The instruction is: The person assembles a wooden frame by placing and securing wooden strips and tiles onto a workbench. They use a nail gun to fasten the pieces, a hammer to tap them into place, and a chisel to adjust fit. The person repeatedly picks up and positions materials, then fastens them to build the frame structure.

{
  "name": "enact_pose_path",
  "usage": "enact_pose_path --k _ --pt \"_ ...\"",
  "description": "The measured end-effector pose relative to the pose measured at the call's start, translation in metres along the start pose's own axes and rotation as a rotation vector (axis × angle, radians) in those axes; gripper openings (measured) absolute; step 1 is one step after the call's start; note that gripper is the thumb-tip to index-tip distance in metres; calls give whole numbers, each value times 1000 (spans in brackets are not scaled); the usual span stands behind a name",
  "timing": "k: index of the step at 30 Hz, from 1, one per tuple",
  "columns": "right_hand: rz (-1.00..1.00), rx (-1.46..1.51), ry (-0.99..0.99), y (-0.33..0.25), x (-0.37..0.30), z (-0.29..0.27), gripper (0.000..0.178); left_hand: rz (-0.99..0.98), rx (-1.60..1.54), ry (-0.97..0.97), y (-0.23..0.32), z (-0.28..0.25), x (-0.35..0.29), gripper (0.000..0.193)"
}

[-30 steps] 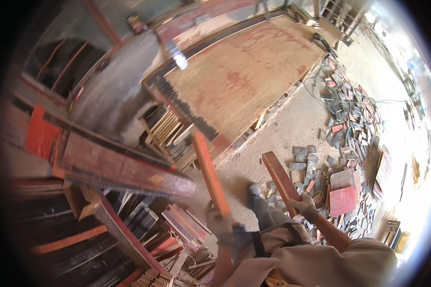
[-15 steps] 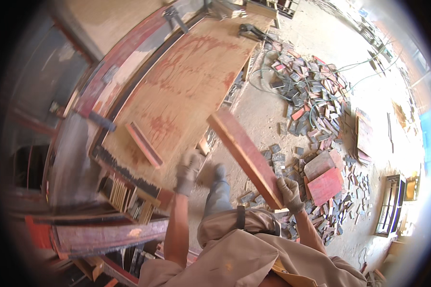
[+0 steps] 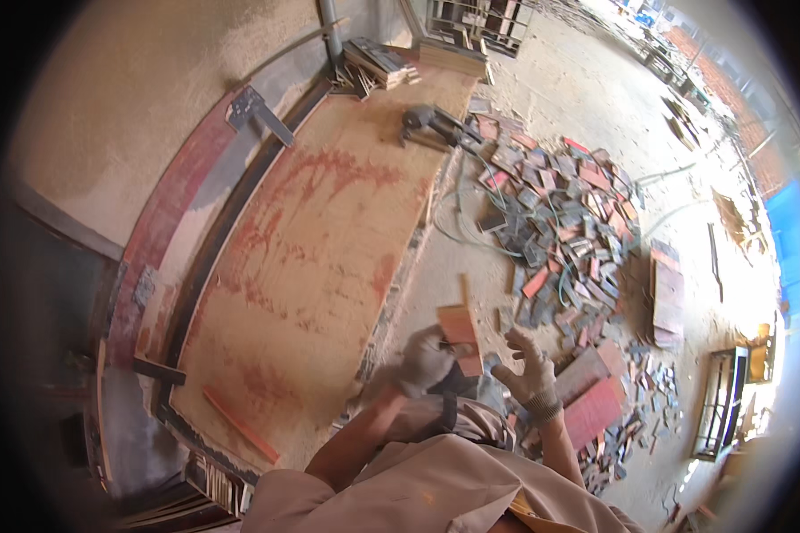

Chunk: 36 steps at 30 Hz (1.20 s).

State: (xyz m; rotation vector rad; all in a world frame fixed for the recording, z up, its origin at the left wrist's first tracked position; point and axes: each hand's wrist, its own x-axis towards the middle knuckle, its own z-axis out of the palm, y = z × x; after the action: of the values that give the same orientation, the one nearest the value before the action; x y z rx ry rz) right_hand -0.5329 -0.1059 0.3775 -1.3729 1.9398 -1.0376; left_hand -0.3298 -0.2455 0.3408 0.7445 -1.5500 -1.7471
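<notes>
So the long reddish plank has swung right round since half a second back: then it ran on a slant across the middle of the frame with the right hand under its low end, and now it points away from the camera, so only a short foreshortened stub shows at lower centre. The left hand, gloved, is wrapped around its near end, fingers curled tight on the wood. The right hand, also gloved, has come off it and sits just beside the board with fingers spread, not touching as far as I can tell. My read is that the plank is now carried one-handed.

Left of the hands, the big plywood counter fills the middle of the frame, stained red in patches, with a thin red strip lying near its lower edge. Further up, a power tool rests at the counter's far end, and a stack of boards sits past it. To the right on the floor is a heap of offcuts with cable looping through it.
</notes>
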Motion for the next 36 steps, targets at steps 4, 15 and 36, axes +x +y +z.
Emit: enact_pose_path --k 4,15,36 --pt "-136 26 22 0 131 -21 101 70 128 -85 -14 20 116 24" --pt "-283 -124 -336 9 470 -48 88 269 500 468 66 -88 363 50" --pt "-864 -164 -672 12 805 53 90 367 -64 1127 122 -251 598 29"
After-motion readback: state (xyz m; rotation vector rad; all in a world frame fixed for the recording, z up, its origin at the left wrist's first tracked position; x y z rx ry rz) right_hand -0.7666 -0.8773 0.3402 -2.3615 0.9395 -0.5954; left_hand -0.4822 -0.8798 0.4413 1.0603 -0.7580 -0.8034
